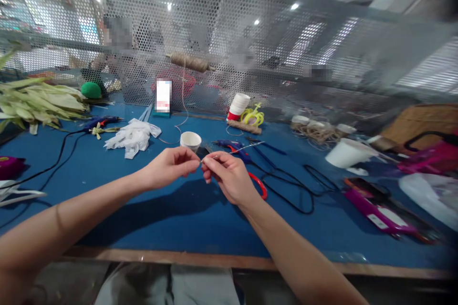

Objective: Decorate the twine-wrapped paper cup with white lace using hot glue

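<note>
Left forearm (107, 196) and right forearm (286, 240) bare down to the fingers (188, 167). Darker band (59, 217) across left one; strap or shadow, can't tell. Pale grey clothing (202, 286) below counter's front edge (171, 256).

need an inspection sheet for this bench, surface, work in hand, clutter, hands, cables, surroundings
Surface: blue tabletop, brown front edge.
Work in hand: thin pale strand; material unclear.
Clutter: white cup, crumpled white material, blue glue gun, pale green leaves, magenta device.
Hands: right hand pinches the strand; left hand is pinched close by, its grip too small to make out.
Cables: black cable loops right of the right hand; another dark cable lies at left.
Surroundings: perforated screen behind, with a twine roll in front.
</note>
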A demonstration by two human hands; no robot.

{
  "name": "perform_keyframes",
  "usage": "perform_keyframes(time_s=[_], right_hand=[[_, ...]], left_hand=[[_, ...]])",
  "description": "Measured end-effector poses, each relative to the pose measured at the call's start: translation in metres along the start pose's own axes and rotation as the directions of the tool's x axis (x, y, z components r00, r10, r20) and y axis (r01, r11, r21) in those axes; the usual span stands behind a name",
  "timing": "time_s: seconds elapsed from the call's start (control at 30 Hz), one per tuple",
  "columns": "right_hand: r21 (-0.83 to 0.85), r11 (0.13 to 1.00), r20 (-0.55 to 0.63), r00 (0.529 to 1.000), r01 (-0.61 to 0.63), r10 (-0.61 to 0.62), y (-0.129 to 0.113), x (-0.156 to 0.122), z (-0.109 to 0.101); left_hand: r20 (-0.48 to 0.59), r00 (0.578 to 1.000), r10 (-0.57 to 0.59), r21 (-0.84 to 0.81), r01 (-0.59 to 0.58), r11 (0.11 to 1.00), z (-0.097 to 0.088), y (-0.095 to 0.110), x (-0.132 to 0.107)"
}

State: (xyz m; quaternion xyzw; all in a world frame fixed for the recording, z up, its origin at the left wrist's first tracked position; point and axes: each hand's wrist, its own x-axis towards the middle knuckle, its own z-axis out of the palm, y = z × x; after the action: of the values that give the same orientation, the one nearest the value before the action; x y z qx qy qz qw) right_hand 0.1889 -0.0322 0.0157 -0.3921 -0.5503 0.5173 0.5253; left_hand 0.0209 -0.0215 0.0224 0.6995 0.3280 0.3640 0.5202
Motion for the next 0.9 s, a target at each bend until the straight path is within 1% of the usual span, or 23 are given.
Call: perform_keyframes(time_s=[0.03, 0.07, 0.1, 0.13, 0.17, 0.23, 0.27, 0.3, 0.33, 0.37, 0.4, 0.43, 0.5, 0.53, 0.57, 0.6, 0.63, 0.7, 0.73, 0.8, 0.83, 0.87, 0.9], right_hand=[[0.034, 0.999, -0.012, 0.999, -0.031, 0.032, 0.001, 0.001, 0.000], [0.063, 0.996, -0.017, 0.998, -0.056, 0.057, 0.001, 0.002, 0.000], [0.085, 0.994, -0.019, 0.997, -0.072, 0.074, 0.001, 0.003, 0.000], [0.099, 0.992, -0.020, 0.996, -0.083, 0.085, 0.001, 0.003, 0.000], [0.108, 0.990, -0.021, 0.995, -0.090, 0.093, 0.001, 0.003, 0.001], [0.114, 0.988, -0.022, 0.994, -0.104, 0.107, 0.000, 0.003, 0.002], [0.114, 0.987, -0.024, 0.993, -0.110, 0.113, 0.000, 0.003, 0.003], [0.113, 0.987, -0.026, 0.993, -0.110, 0.114, 0.000, 0.003, 0.003], [0.110, 0.988, -0.029, 0.994, -0.104, 0.108, 0.000, 0.002, 0.004], [0.104, 0.990, -0.032, 0.995, -0.091, 0.095, 0.000, 0.002, 0.004], [0.095, 0.993, -0.036, 0.996, -0.073, 0.077, 0.001, 0.001, 0.004], [0.084, 0.995, -0.041, 0.998, -0.051, 0.055, 0.001, 0.000, 0.004], [0.052, 0.999, -0.049, 0.999, -0.002, 0.005, 0.001, -0.002, 0.004], [0.032, 0.999, -0.052, 0.998, 0.023, -0.021, 0.001, -0.002, 0.004], [0.010, 0.999, -0.051, 0.998, 0.048, -0.047, 0.002, -0.003, 0.004], [-0.010, 0.998, -0.046, 0.997, 0.069, -0.070, 0.002, -0.003, 0.004], [-0.025, 0.996, -0.038, 0.996, 0.085, -0.086, 0.002, -0.004, 0.003], [-0.031, 0.996, -0.029, 0.996, 0.086, -0.087, 0.002, -0.003, 0.002], [-0.020, 0.997, -0.032, 0.997, 0.072, -0.072, 0.002, -0.002, 0.002], [0.019, 1.000, -0.051, 0.999, 0.020, -0.019, 0.002, 0.000, 0.001], [0.044, 0.999, -0.060, 0.998, -0.009, 0.011, 0.001, 0.001, 0.001], [0.068, 0.997, -0.067, 0.997, -0.038, 0.042, 0.000, 0.002, 0.001], [0.090, 0.994, -0.070, 0.995, -0.066, 0.072, 0.000, 0.003, 0.001]], left_hand=[[-0.030, 0.987, 0.160, 0.224, -0.149, 0.963, 0.000, -0.002, 0.000], [-0.017, 0.947, 0.320, 0.436, -0.281, 0.855, 0.000, -0.004, -0.001], [0.034, 0.888, 0.458, 0.598, -0.385, 0.703, 0.000, -0.006, -0.001], [0.073, 0.822, 0.565, 0.711, -0.440, 0.548, 0.000, -0.009, -0.001], [0.111, 0.759, 0.641, 0.786, -0.462, 0.411, 0.000, -0.011, 0.000], [0.164, 0.675, 0.720, 0.859, -0.457, 0.233, 0.000, -0.015, 0.001], [0.177, 0.658, 0.732, 0.872, -0.450, 0.193, 0.000, -0.016, 0.001], [0.179, 0.658, 0.732, 0.875, -0.446, 0.187, 0.000, -0.016, 0.001], [0.163, 0.674, 0.721, 0.869, -0.444, 0.219, 0.001, -0.015, 0.001], [0.123, 0.705, 0.699, 0.852, -0.436, 0.290, 0.001, -0.014, 0.001], [0.060, 0.751, 0.658, 0.816, -0.416, 0.400, 0.002, -0.012, 0.001], [-0.026, 0.808, 0.588, 0.749, -0.374, 0.547, 0.004, -0.010, 0.000], [-0.176, 0.928, 0.327, 0.454, -0.219, 0.864, 0.007, -0.005, -0.001], [-0.191, 0.970, 0.151, 0.227, -0.106, 0.968, 0.009, -0.003, -0.001], [-0.145, 0.989, -0.013, -0.019, 0.011, 1.000, 0.010, -0.001, -0.001], [-0.065, 0.989, -0.133, -0.236, 0.115, 0.965, 0.011, 0.000, -0.001], [0.021, 0.979, -0.204, -0.398, 0.195, 0.897, 0.012, 0.000, 0.000], [0.116, 0.963, -0.244, -0.536, 0.268, 0.801, 0.012, -0.001, 0.001], [0.111, 0.967, -0.231, -0.523, 0.255, 0.813, 0.011, -0.002, 0.001], [0.001, 0.991, -0.133, -0.336, 0.125, 0.934, 0.009, -0.005, 0.001], [-0.080, 0.996, -0.028, -0.155, 0.015, 0.988, 0.008, -0.007, 0.001], [-0.145, 0.983, 0.116, 0.068, -0.107, 0.992, 0.006, -0.009, 0.001], [-0.169, 0.946, 0.278, 0.301, -0.220, 0.928, 0.005, -0.010, 0.001]])
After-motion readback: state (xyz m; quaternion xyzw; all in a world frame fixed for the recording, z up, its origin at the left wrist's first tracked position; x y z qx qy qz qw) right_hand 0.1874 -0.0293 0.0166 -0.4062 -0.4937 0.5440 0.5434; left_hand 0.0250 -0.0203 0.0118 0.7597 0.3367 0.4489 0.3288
